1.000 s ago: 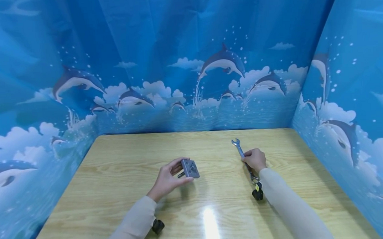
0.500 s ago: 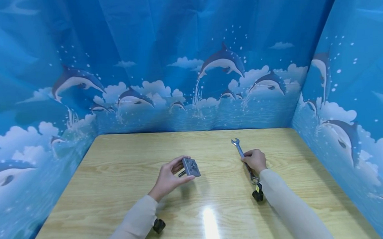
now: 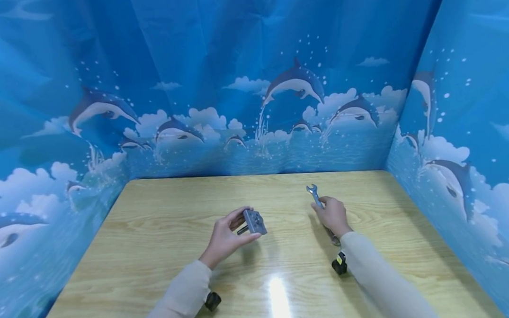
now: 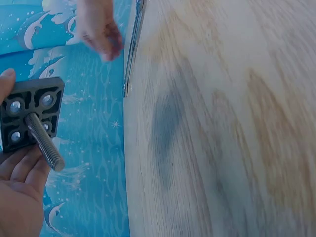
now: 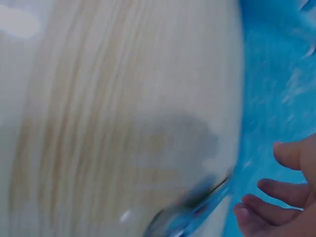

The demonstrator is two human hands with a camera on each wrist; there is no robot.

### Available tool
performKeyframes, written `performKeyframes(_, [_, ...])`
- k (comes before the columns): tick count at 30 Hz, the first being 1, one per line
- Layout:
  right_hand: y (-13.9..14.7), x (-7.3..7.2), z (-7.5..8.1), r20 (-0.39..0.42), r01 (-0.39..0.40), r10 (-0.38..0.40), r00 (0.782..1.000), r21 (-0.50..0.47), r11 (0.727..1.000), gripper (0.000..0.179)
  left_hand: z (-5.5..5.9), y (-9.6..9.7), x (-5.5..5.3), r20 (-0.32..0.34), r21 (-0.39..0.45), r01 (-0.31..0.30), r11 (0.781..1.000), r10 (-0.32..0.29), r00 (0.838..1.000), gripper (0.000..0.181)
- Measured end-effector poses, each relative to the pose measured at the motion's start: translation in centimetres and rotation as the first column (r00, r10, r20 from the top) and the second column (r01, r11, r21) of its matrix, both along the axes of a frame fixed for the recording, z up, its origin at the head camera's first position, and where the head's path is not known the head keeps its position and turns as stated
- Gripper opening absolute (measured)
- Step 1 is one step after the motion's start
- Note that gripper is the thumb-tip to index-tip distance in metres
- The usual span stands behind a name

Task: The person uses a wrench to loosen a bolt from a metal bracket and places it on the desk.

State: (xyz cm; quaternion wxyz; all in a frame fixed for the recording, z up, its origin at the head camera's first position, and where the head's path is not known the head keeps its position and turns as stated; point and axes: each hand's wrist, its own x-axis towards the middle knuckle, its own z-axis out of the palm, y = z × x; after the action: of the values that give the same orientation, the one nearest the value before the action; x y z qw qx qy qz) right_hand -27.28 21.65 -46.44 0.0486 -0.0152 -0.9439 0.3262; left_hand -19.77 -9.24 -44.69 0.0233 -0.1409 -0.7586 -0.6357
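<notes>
My left hand (image 3: 224,236) holds a square grey metal plate (image 3: 255,222) above the table, thumb on one edge and fingers on the opposite one. In the left wrist view, a threaded stud (image 4: 45,142) sticks out from the middle of the plate's ribbed back, which has a hole near each corner. A combination wrench (image 3: 313,191) lies on the table at the right, its open end pointing away. Over its middle hovers my right hand (image 3: 333,217), hiding part of the shaft. The right wrist view shows these fingers (image 5: 271,210) loosely bent, apart from the blurred wrench (image 5: 190,217).
The wooden table (image 3: 188,200) is bordered at the back and sides by blue dolphin-print curtains (image 3: 216,61). A black wrist camera (image 3: 213,301) hangs under the left sleeve, another camera (image 3: 339,264) under the right. A bright light reflection lies on the table's front middle.
My right hand has let go of the wrench and lifted slightly, shifting left over it. The wrench stays nearly where it was. My left hand and the plate barely move.
</notes>
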Motion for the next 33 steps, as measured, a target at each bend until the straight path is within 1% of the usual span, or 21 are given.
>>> performKeyframes(1, [-0.5,0.3,0.4,-0.003,-0.017,0.017,1.000,-0.022,1.000,0.044,0.0,0.1,0.0,-0.005,-0.004,-0.006,1.000,0.006,1.000,0.074])
performKeyframes(3, [-1.5,1.1,1.4,0.022,-0.052,0.055,0.998,-0.093,0.994,0.047,-0.1,0.3,0.0,-0.019,-0.013,-0.020,1.000,0.020,1.000,0.074])
performKeyframes(7, [-3.8,2.8,3.2,0.052,-0.121,0.136,0.989,-0.229,0.966,0.048,-0.2,0.9,0.0,-0.069,-0.048,-0.049,0.998,0.045,0.997,0.072])
performKeyframes(10, [-5.3,3.9,4.2,0.044,-0.161,0.184,0.982,-0.313,0.936,0.045,-0.1,1.2,0.0,-0.110,-0.076,-0.056,0.996,0.047,0.993,0.071])
performKeyframes(13, [-6.7,5.0,4.7,0.061,-0.178,0.220,0.974,-0.401,0.898,0.043,0.0,1.5,0.0,-0.155,-0.103,-0.062,0.993,0.046,0.987,0.070])
performKeyframes(16, [-7.9,5.8,5.0,0.082,-0.188,0.258,0.963,-0.482,0.856,0.043,-0.1,1.8,0.0,-0.197,-0.114,-0.063,0.991,0.039,0.980,0.070])
performKeyframes(18, [-8.6,6.2,5.0,0.088,-0.193,0.278,0.957,-0.525,0.829,0.042,-0.1,2.0,0.0,-0.233,-0.113,-0.052,0.992,0.025,0.972,0.070])
performKeyframes(20, [-9.1,6.5,4.9,0.081,-0.193,0.282,0.956,-0.548,0.814,0.040,-0.2,2.2,0.0,-0.265,-0.116,-0.045,0.992,0.013,0.964,0.070])
performKeyframes(22, [-9.5,6.7,4.9,0.080,-0.183,0.272,0.959,-0.558,0.809,0.036,-0.2,2.4,0.1,-0.294,-0.125,-0.041,0.991,0.003,0.956,0.071])
performKeyframes(25, [-9.9,6.8,4.8,0.085,-0.148,0.233,0.969,-0.555,0.818,0.032,-0.4,2.5,0.1,-0.322,-0.144,-0.046,0.989,-0.003,0.947,0.072])
performKeyframes(28, [-10.1,6.9,4.7,0.100,-0.113,0.202,0.974,-0.559,0.822,0.030,-0.5,2.7,0.2,-0.360,-0.159,-0.049,0.986,-0.012,0.933,0.072])
performKeyframes(30, [-10.2,6.9,4.6,0.106,-0.100,0.192,0.976,-0.562,0.821,0.029,-0.5,2.8,0.2,-0.385,-0.165,-0.048,0.985,-0.019,0.923,0.071])
performKeyframes(33, [-10.2,6.9,4.6,0.116,-0.097,0.197,0.974,-0.569,0.817,0.028,-0.4,3.0,0.3,-0.400,-0.173,-0.047,0.984,-0.027,0.916,0.070])
